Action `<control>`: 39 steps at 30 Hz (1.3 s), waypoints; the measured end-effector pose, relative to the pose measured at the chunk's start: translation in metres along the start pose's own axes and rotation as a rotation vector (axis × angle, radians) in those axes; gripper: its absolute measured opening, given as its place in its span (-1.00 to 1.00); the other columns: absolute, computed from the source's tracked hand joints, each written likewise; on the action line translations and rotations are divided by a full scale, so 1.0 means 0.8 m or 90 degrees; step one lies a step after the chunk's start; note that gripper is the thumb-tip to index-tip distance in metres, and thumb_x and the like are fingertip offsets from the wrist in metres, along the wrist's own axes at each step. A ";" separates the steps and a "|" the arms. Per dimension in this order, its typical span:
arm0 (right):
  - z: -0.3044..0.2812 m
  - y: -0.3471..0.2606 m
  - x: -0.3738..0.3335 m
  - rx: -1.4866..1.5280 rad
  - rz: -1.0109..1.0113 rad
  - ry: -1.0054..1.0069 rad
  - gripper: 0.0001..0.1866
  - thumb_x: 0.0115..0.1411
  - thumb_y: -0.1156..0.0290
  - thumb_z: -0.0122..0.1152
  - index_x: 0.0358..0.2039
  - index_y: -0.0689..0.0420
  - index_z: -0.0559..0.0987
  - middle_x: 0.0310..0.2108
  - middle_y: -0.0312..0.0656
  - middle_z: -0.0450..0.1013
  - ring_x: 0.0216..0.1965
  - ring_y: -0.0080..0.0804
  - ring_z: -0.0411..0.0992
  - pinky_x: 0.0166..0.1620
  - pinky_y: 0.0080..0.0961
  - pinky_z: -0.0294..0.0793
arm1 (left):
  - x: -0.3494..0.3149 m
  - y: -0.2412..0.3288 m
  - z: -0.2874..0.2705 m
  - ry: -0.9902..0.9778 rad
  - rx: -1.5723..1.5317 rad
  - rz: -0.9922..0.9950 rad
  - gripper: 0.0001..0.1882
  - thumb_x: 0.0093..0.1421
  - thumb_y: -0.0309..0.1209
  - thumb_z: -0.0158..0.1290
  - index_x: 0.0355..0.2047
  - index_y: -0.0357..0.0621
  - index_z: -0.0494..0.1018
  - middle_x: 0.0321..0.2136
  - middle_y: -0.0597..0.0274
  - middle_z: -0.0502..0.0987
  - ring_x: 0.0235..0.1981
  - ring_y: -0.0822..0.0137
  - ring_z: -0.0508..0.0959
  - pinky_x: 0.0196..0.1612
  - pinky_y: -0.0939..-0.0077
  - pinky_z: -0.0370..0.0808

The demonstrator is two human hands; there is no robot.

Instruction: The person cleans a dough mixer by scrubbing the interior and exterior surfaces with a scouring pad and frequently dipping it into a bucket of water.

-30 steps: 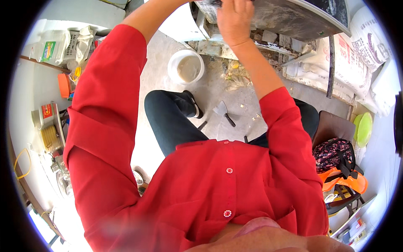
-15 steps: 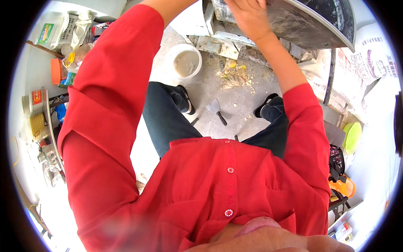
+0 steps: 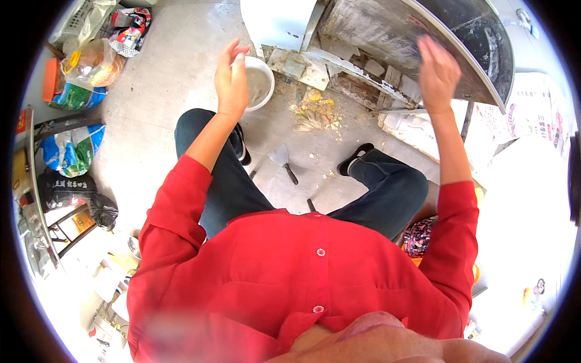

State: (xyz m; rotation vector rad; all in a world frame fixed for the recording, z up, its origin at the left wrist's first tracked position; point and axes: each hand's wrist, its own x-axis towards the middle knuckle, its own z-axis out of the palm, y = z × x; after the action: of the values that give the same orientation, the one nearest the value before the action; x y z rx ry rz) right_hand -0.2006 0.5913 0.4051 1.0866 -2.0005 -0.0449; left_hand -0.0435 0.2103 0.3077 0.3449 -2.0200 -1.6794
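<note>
Both hands (image 3: 232, 85) (image 3: 439, 75) now show fully, well apart.

The bucket (image 3: 272, 88) looks like smooth white plastic. The big grey panel (image 3: 375, 42) looks like metal, dull and rough with pale smears. The black top (image 3: 475, 33) behind it is shiny, with whitish marks. The white box (image 3: 278, 24) looks hard, smooth and a bit shiny. The broken pieces (image 3: 311, 72) by it are rough and crumbly. The scraper (image 3: 286, 164) has a flat metal blade (image 3: 279, 155) and a black handle (image 3: 292, 175) that looks like plastic. The floor (image 3: 181, 60) is smooth and mostly matt. The shirt (image 3: 272, 251) is soft red cloth with shiny buttons (image 3: 321, 252), and the trousers (image 3: 387, 181) are dull cloth. The small black bag (image 3: 104, 212) is crinkly, shiny plastic.
</note>
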 end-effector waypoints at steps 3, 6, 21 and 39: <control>0.033 -0.074 0.085 -0.003 -0.008 -0.032 -0.57 0.17 0.50 0.09 0.07 -0.05 0.58 0.11 -0.41 0.46 0.10 -0.51 0.41 0.15 -0.46 0.29 | -0.014 -0.058 -0.014 0.020 0.038 -0.104 -0.55 0.38 -0.30 -0.13 0.21 -0.23 0.27 -0.03 0.06 0.55 0.02 0.28 0.49 0.12 0.40 0.37; 0.032 -0.110 0.160 0.038 -0.064 0.000 -0.56 0.16 0.37 0.10 0.08 0.08 0.53 0.10 -0.32 0.43 0.08 -0.42 0.39 0.09 -0.38 0.27 | -0.009 -0.065 -0.001 0.001 0.041 -0.139 -0.53 0.35 -0.29 -0.11 0.21 -0.23 0.27 -0.08 0.07 0.57 -0.02 0.25 0.52 0.11 0.39 0.38; 0.039 -0.105 0.163 0.050 -0.064 0.110 -0.72 0.13 0.41 0.16 -0.12 -0.03 0.63 0.01 -0.35 0.48 0.08 -0.42 0.39 0.07 -0.42 0.27 | 0.000 -0.074 0.013 -0.156 0.039 -0.176 -0.45 0.33 -0.13 -0.05 0.23 -0.15 0.27 -0.13 0.04 0.56 -0.08 0.20 0.52 0.04 0.35 0.39; 0.031 -0.068 0.097 -0.039 -0.070 0.010 -0.65 0.06 0.48 0.20 -0.15 -0.20 0.66 -0.05 -0.55 0.52 -0.02 -0.54 0.43 0.08 -0.51 0.22 | -0.006 -0.055 0.019 -0.226 0.023 -0.211 -0.44 0.34 -0.13 -0.10 0.24 -0.18 0.28 -0.11 0.13 0.57 -0.14 0.36 0.51 0.00 0.43 0.42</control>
State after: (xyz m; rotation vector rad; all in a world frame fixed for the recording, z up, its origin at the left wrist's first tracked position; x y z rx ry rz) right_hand -0.2021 0.4946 0.4181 1.1529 -1.9112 -0.1536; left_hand -0.0522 0.2158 0.2622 0.4390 -2.3530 -2.0246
